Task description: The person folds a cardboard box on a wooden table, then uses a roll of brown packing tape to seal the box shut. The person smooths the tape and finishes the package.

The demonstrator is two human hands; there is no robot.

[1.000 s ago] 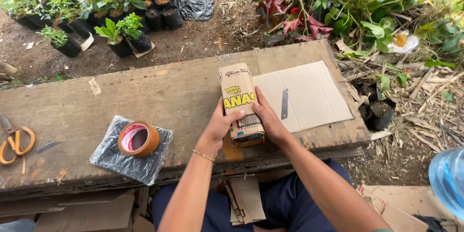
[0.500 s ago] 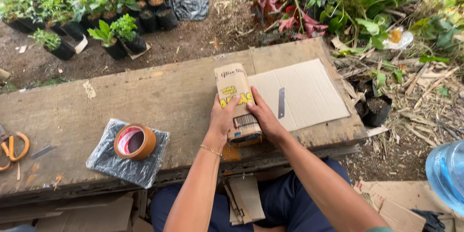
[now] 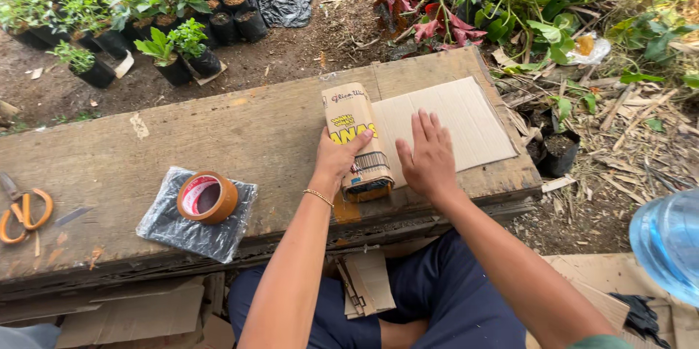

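Now left hand [image 3: 336, 157] gripping folded carton [image 3: 355, 141], right hand [image 3: 429, 154] flat, released, on cardboard sheet [image 3: 466, 120] near bench edge [image 3: 466, 200].

Soft, even daylight fills the scene, bright without harsh sun. Shadows are faint and short: a thin dark edge under the left hand [image 3: 336, 157] and right hand [image 3: 429, 156], and deeper shade beneath the front lip of the counter [image 3: 145, 152]. The black plastic sheet [image 3: 195, 224] at lower left shows small pale glints. The wide lens bends the counter's edges and stretches the frame's corners. The blue water bottle [image 3: 668, 241] at the right edge is soft and out of focus; the center is sharp.
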